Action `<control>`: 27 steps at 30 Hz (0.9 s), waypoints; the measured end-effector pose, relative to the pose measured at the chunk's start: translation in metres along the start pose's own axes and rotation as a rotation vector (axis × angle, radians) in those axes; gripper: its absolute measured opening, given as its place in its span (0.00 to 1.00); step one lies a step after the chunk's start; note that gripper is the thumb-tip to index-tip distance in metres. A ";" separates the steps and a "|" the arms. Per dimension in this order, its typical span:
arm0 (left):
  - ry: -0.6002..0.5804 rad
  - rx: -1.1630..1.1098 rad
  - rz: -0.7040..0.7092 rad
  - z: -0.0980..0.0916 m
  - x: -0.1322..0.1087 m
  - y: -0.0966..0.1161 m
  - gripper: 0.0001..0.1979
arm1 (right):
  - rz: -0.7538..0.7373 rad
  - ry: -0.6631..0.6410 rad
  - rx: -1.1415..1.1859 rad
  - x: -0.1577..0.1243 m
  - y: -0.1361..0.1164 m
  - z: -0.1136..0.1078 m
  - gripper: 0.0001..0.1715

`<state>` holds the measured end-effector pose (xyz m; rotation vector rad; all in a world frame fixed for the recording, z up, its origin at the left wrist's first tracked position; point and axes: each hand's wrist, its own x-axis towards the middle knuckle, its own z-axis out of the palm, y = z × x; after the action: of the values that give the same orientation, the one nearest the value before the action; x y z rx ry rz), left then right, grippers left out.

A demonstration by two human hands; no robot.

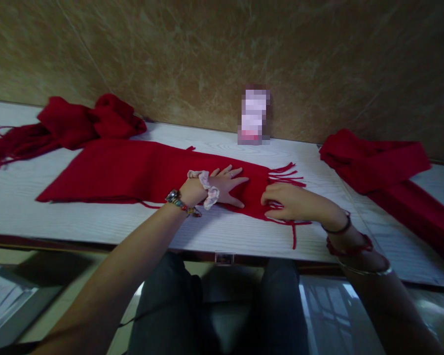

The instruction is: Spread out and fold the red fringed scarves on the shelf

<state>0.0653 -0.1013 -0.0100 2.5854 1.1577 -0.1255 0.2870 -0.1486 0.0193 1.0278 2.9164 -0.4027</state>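
Note:
A red fringed scarf (122, 170) lies folded and spread lengthwise on the white wood-grain table (107, 219). My left hand (227, 187) rests flat on the scarf near its right end, fingers spread. At the fringed edge, my right hand (294, 201) is closed, with thumb and fingers curled at the tassels. What sits between those fingertips is mostly hidden, though strands of fringe (286, 173) stick out above and below the hand.
Another red scarf (89, 123) lies bunched at the back left. A third red scarf (377, 167) is loosely folded on the right. A blurred-out white and pink item (253, 116) stands against the brown marbled wall (177, 64). The table's front edge is close to my knees.

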 end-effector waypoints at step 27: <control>0.098 0.115 -0.062 0.003 0.013 0.002 0.33 | 0.148 0.076 -0.298 0.007 -0.014 0.015 0.13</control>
<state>0.0761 -0.0945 -0.0153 2.6827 1.3016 -0.0815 0.2717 -0.1584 0.0071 1.2197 2.8186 0.0765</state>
